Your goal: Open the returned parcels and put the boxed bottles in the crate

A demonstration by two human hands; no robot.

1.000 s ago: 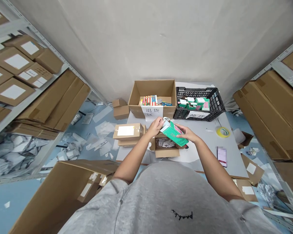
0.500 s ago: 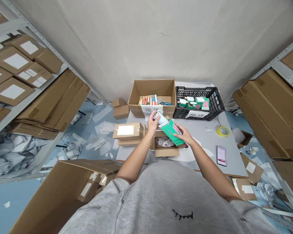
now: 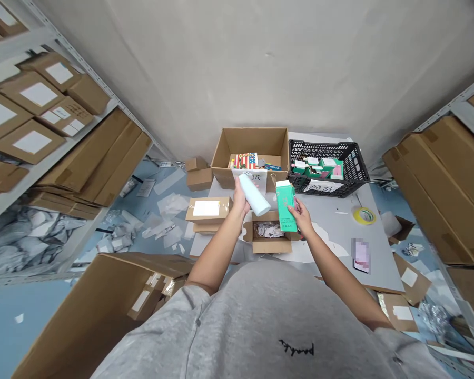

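Note:
A pale blue bottle (image 3: 254,195) lies tilted in my left hand (image 3: 240,199), its base pointing down and to the right. My right hand (image 3: 300,217) grips a green product box (image 3: 286,206) by its right side, with the white top flap up. The bottle and the box are apart. Below them on the table stands an open cardboard carton (image 3: 272,246) with crumpled paper inside.
A large cardboard box (image 3: 256,141) with colourful packages and a black plastic crate (image 3: 355,163) of green boxes stand at the back. Yellow tape (image 3: 364,216) and a phone (image 3: 361,256) lie on the right. Closed cartons (image 3: 208,209) are stacked at left.
The bottle has come fully out of the green box. My left hand has turned it base-down, and my right hand has swung the box more upright.

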